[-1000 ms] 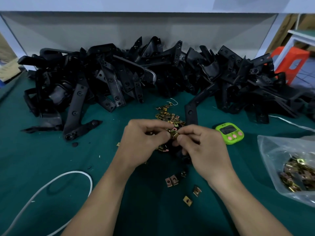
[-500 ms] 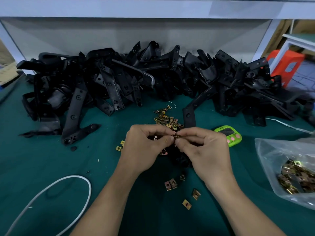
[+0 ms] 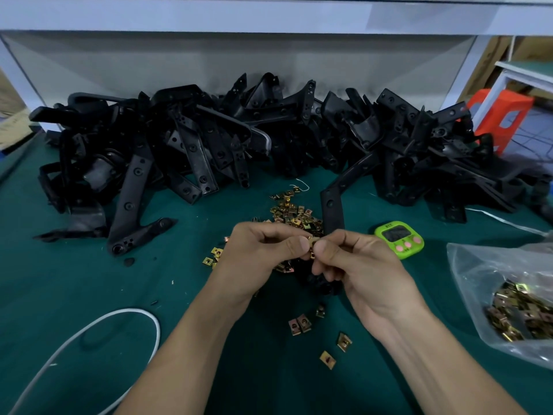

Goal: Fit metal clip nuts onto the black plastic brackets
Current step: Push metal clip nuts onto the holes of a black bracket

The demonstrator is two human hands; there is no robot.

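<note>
Clip nut (image 3: 312, 246): we see it raised above the desk (image 3: 74, 280) at centre, pinched between the left grip (image 3: 263, 253) and the right grip (image 3: 359, 268).
Bracket (image 3: 331, 202): lies just behind the hands; its near end runs under them, partly hidden.
Loose nuts (image 3: 294, 212): a small pile behind the hands, beside the bracket.
Stray nuts (image 3: 300, 324): scattered between our forearms.
Bracket heap (image 3: 209, 139): along the back of the desk.
Timer (image 3: 399, 239): green, just right of the right grip.
Bag (image 3: 490, 274): clear, holding more nuts, at far right.
Cable (image 3: 125, 319): white, looped at near left.
Left grip: fingers curled, thumb and forefinger closed on the nut.
Right grip: likewise closed on the nut; we cannot tell whether its lower fingers touch the bracket.
</note>
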